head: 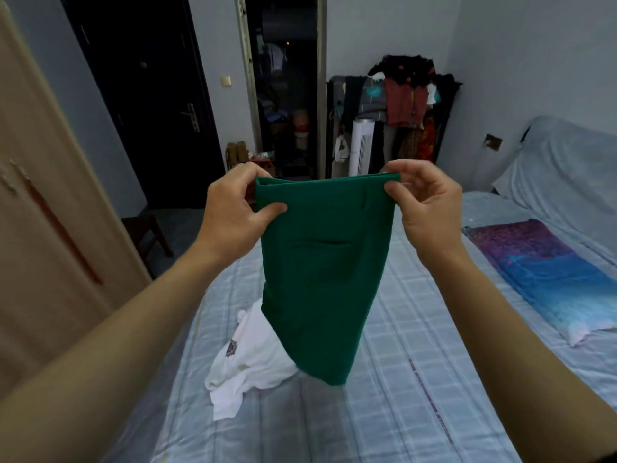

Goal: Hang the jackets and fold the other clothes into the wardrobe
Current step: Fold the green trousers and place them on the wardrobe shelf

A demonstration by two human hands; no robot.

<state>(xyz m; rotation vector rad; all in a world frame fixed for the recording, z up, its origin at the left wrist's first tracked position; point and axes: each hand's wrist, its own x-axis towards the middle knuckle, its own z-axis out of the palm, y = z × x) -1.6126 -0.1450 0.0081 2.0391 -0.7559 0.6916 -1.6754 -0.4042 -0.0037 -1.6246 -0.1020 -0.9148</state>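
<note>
- Left hand (233, 208): pinches the left end of the waistband, thumb in front.
- Right hand (424, 202): pinches the right end likewise.
- Green trousers (320, 279): folded lengthwise, hanging from both hands above the bed, lower end tapering down.
- White shirt (247, 359): crumpled on the bed, partly behind the trousers.
- Bed (400, 379): pale checked sheet.
- Pillow (547, 272): purple-blue, right side of the bed.
- Clothes rack (400, 105): piled garments against the far wall.

Matt, smooth green cloth trousers (320, 262); crumpled white cotton shirt (247, 359); checked woven bedsheet (400, 379).
</note>
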